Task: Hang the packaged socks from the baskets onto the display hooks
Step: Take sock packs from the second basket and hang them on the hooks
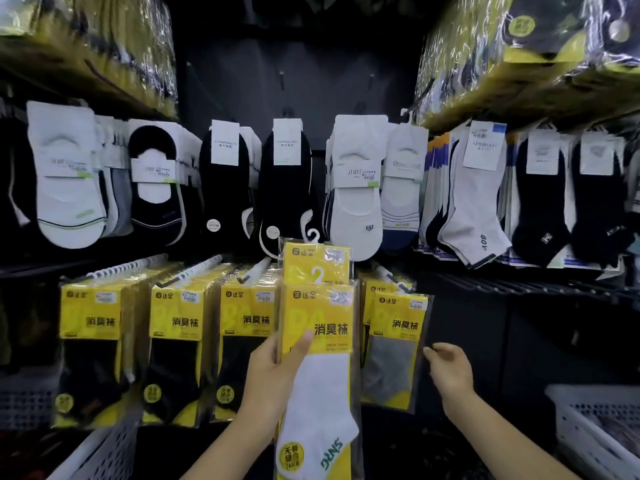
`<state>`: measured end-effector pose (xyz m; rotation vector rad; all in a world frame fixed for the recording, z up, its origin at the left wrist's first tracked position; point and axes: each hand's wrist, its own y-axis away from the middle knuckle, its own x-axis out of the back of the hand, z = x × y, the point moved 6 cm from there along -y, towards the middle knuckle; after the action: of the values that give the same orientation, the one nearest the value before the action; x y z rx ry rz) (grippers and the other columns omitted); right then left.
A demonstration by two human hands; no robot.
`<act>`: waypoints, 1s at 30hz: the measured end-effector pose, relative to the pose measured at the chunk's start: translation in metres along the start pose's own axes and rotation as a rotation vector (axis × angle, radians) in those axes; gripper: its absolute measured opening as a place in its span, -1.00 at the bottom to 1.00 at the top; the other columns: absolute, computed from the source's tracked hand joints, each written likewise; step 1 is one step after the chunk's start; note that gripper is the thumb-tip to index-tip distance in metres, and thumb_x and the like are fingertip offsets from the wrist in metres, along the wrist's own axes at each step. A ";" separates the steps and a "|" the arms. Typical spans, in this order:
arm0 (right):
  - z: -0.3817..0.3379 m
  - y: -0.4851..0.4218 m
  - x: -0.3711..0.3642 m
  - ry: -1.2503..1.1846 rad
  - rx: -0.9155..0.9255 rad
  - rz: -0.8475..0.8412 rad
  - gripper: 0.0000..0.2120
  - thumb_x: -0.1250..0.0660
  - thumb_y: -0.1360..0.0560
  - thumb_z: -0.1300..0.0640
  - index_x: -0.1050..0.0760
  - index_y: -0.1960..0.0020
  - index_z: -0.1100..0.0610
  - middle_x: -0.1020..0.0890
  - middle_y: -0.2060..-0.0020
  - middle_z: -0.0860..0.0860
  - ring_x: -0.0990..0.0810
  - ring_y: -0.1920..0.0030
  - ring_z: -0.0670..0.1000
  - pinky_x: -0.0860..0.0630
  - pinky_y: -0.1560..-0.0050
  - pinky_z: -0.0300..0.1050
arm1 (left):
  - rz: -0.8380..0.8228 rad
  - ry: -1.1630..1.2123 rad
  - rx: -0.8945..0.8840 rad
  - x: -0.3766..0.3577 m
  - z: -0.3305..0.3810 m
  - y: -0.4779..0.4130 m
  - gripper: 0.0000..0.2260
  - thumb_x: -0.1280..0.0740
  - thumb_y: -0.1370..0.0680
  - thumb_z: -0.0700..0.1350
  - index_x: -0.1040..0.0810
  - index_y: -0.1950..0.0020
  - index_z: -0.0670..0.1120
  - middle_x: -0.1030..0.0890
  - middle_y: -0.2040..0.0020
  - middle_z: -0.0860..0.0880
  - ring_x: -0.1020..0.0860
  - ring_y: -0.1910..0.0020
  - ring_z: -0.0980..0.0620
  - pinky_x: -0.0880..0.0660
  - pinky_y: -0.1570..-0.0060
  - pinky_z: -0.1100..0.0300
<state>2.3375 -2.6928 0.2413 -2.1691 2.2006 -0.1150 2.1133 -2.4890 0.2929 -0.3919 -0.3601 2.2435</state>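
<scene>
My left hand (pixel 273 372) grips a small stack of yellow sock packs (pixel 318 327) with white socks inside, thumb across the front; a second pack's white hanger (pixel 312 235) sticks up behind the front one. The stack is held upright in front of the lower display row, between two hooks (pixel 258 268) loaded with matching yellow packs. My right hand (pixel 450 368) hovers to the right with loosely curled fingers, holding nothing, next to a hanging pack with grey socks (pixel 394 348).
Three hooks of yellow packs with black socks (pixel 176 341) fill the lower left. Loose socks on hangers (pixel 356 188) line the upper row. White plastic baskets stand at the lower left (pixel 104 448) and lower right (pixel 595 427). Wrapped stock sits on top shelves.
</scene>
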 end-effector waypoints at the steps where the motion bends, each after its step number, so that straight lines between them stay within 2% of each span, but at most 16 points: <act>1: -0.002 0.010 -0.004 -0.036 0.019 -0.049 -0.80 -0.31 -0.55 0.19 -0.50 -0.15 0.23 -0.58 -0.12 0.16 -0.55 -0.06 0.09 -0.49 -0.18 0.06 | -0.004 0.000 0.008 -0.002 -0.002 0.002 -0.78 -0.37 -0.34 0.12 -0.61 0.07 0.10 -0.68 0.21 0.24 -0.64 0.23 0.29 -0.47 0.40 0.47; 5: -0.033 0.071 -0.023 -0.184 0.123 -0.359 -0.80 -0.29 -0.55 0.01 -0.56 -0.08 0.08 -0.66 0.05 0.02 -0.65 0.05 -0.02 -0.55 0.09 -0.18 | -0.067 -0.003 0.058 -0.016 -0.013 0.008 -0.82 -0.43 -0.38 0.04 -0.62 0.06 0.06 -0.69 0.20 0.22 -0.64 0.22 0.29 -0.48 0.38 0.48; 8: -0.051 0.101 -0.025 -0.238 0.170 -0.478 -0.73 -0.38 -0.44 -0.03 -0.57 -0.07 0.08 -0.71 0.07 0.01 -0.70 0.06 -0.02 -0.60 0.14 -0.22 | -0.129 -0.036 0.080 -0.030 -0.021 0.015 -0.63 -0.49 -0.26 0.10 -0.63 -0.01 0.03 -0.71 0.15 0.17 -0.66 0.17 0.21 -0.53 0.30 0.40; 11: -0.053 0.107 -0.017 -0.268 0.142 -0.460 -0.69 -0.43 -0.39 0.04 -0.59 -0.03 0.21 -0.71 0.06 0.09 -0.70 0.03 0.08 -0.63 0.02 -0.04 | -0.155 -0.029 0.105 -0.039 -0.028 0.021 -0.56 -0.53 -0.19 0.11 -0.61 -0.02 0.05 -0.71 0.14 0.14 -0.67 0.15 0.17 -0.55 0.27 0.35; 13: -0.048 0.105 -0.012 -0.294 0.102 -0.449 -0.76 -0.42 -0.44 0.11 -0.60 -0.04 0.22 -0.72 0.08 0.10 -0.70 0.05 0.09 -0.64 0.13 -0.11 | -0.155 -0.065 0.075 -0.041 -0.029 0.022 -0.56 -0.48 -0.21 0.19 -0.59 -0.03 0.07 -0.70 0.12 0.17 -0.65 0.12 0.21 -0.54 0.18 0.35; 15: -0.044 0.099 -0.004 -0.307 0.071 -0.418 -0.81 -0.41 -0.46 0.12 -0.62 -0.04 0.19 -0.73 0.10 0.08 -0.71 0.07 0.08 -0.62 0.21 -0.16 | -0.154 -0.099 0.033 -0.039 -0.028 0.021 -0.67 -0.37 -0.32 0.21 -0.60 0.03 0.07 -0.69 0.18 0.11 -0.62 0.20 0.19 -0.48 0.23 0.45; 17: -0.045 0.089 0.006 -0.302 0.092 -0.360 -0.85 -0.39 -0.49 0.11 -0.64 -0.01 0.14 -0.73 0.11 0.05 -0.71 0.09 0.04 -0.59 0.22 -0.20 | -0.140 -0.133 0.001 -0.031 -0.026 0.016 -0.85 -0.30 -0.47 0.13 -0.58 0.09 0.10 -0.61 0.22 0.01 -0.54 0.29 0.17 -0.41 0.33 0.48; 20: -0.060 0.068 0.024 -0.219 0.238 -0.218 -0.90 -0.35 -0.52 0.13 -0.64 0.04 0.09 -0.72 0.13 -0.02 -0.67 0.12 -0.10 -0.56 0.16 -0.26 | -0.099 -0.163 -0.044 -0.014 -0.020 0.007 -0.93 -0.27 -0.54 0.05 -0.55 0.08 0.15 -0.65 0.20 0.20 -0.56 0.22 0.35 -0.41 0.24 0.56; 23: -0.071 0.044 0.038 -0.254 0.278 -0.111 -0.90 -0.33 -0.53 0.17 -0.62 0.07 0.15 -0.70 0.24 -0.03 -0.65 0.29 -0.12 -0.58 0.30 -0.30 | -0.053 -0.202 -0.091 -0.002 -0.014 0.000 -0.91 -0.26 -0.54 0.04 -0.56 0.05 0.12 -0.63 0.19 0.33 -0.54 0.14 0.41 -0.40 0.20 0.48; 25: -0.074 0.030 0.040 -0.238 0.272 -0.094 -0.89 -0.32 -0.54 0.17 -0.61 0.12 0.13 -0.68 0.30 -0.05 -0.63 0.36 -0.15 -0.53 0.38 -0.32 | -0.025 -0.217 -0.107 0.005 -0.014 -0.003 -0.90 -0.26 -0.55 0.02 -0.56 0.02 0.10 -0.63 0.23 0.31 -0.55 0.14 0.37 -0.41 0.21 0.49; 27: -0.075 0.020 0.034 -0.205 0.277 -0.118 -0.86 -0.32 -0.55 0.16 -0.61 0.16 0.12 -0.66 0.31 -0.02 -0.62 0.36 -0.12 -0.53 0.37 -0.27 | -0.004 -0.230 -0.115 0.009 -0.015 -0.005 -0.89 -0.25 -0.56 0.03 -0.56 0.02 0.09 -0.63 0.26 0.25 -0.57 0.16 0.31 -0.43 0.24 0.49; 30: -0.076 0.013 0.020 -0.200 0.287 -0.154 -0.86 -0.31 -0.55 0.16 -0.60 0.15 0.11 -0.66 0.29 0.01 -0.61 0.31 -0.06 -0.57 0.30 -0.18 | 0.010 -0.212 -0.101 0.009 -0.013 -0.006 -0.92 -0.26 -0.57 -0.01 -0.53 0.04 0.16 -0.64 0.15 0.15 -0.57 0.12 0.28 -0.41 0.32 0.57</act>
<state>2.3176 -2.7110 0.3158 -2.0855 1.7888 -0.1974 2.1165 -2.4765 0.2820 -0.2087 -0.5857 2.2888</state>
